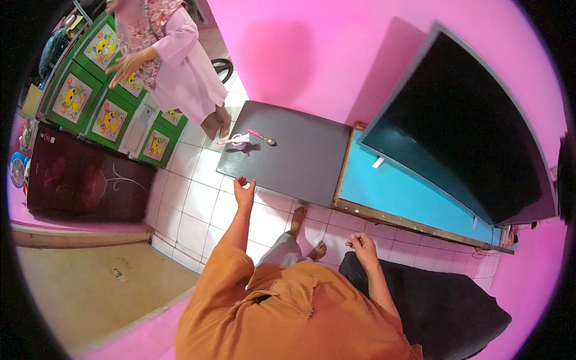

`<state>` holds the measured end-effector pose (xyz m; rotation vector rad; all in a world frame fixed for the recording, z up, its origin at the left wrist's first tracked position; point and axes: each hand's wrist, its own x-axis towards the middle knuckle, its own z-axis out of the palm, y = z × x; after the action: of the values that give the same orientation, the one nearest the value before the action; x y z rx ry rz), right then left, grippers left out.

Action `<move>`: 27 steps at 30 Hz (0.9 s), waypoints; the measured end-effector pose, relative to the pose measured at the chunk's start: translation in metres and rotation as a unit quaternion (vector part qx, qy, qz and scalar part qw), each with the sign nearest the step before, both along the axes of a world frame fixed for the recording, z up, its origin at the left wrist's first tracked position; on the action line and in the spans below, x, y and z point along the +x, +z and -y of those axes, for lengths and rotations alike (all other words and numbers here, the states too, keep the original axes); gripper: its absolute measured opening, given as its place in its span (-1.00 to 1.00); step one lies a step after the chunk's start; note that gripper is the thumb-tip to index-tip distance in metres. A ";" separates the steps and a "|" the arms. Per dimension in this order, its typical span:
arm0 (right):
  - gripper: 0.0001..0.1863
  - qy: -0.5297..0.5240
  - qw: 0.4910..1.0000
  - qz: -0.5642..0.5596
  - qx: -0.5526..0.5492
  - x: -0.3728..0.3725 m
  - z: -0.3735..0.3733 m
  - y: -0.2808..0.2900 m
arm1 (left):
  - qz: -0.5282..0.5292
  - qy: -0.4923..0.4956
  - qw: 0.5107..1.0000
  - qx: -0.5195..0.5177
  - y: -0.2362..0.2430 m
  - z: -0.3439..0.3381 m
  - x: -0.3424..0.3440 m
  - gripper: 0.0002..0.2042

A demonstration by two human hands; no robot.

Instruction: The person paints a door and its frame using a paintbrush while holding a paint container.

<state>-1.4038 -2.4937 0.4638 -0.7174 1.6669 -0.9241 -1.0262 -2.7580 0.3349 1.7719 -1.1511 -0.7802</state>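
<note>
Orange sleeves fill the near edge, and from them the right hand (pixel 360 244) hangs clenched in a loose fist, holding nothing, above a black cushion (pixel 444 306). Farther out, the left hand (pixel 243 192) is open and empty, fingers spread, at the near edge of the dark counter (pixel 300 157). Beyond it lie a small cup (pixel 239 141) and a pink-handled spoon (pixel 261 137). Farthest, a person in pink (pixel 174 60) stands by green cabinets (pixel 96 96).

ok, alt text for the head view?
A person in an orange top reaches their open left hand toward a dark grey table holding a spoon; the right hand is fisted. Another person in pink stands beyond it.
</note>
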 end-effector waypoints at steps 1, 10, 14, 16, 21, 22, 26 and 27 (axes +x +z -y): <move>-0.76 0.004 1.000 0.001 0.007 0.001 0.006 -0.003 | -0.008 0.014 1.000 -0.007 -0.007 0.015 -0.001 -0.41; -0.80 0.084 0.992 -0.019 0.097 0.017 0.081 0.025 | 0.173 0.072 0.982 0.005 -0.042 0.111 0.006 -0.24; -0.81 0.110 0.988 -0.029 0.108 0.023 0.119 0.025 | 0.230 0.078 0.970 0.002 -0.046 0.140 0.011 -0.17; -0.79 0.115 0.987 -0.028 0.114 0.025 0.132 0.024 | 0.235 0.080 0.969 0.001 -0.045 0.148 0.008 -0.16; -0.76 0.136 0.980 -0.027 0.144 0.028 0.155 0.020 | 0.234 0.096 0.966 0.053 -0.048 0.163 0.005 -0.16; -0.76 0.146 0.977 -0.033 0.155 0.030 0.159 0.024 | 0.235 0.100 0.965 0.055 -0.049 0.164 0.007 -0.16; -0.76 0.150 0.976 -0.023 0.157 0.032 0.164 0.020 | 0.247 0.117 0.960 0.055 -0.059 0.167 0.012 -0.18; -0.76 0.148 0.976 -0.026 0.159 0.031 0.163 0.019 | 0.257 0.117 0.958 0.055 -0.059 0.169 0.008 -0.18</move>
<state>-1.3731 -2.6567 0.4827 -0.7474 1.6477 -0.4199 -1.0178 -2.9268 0.2755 2.2349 -1.2050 -0.2464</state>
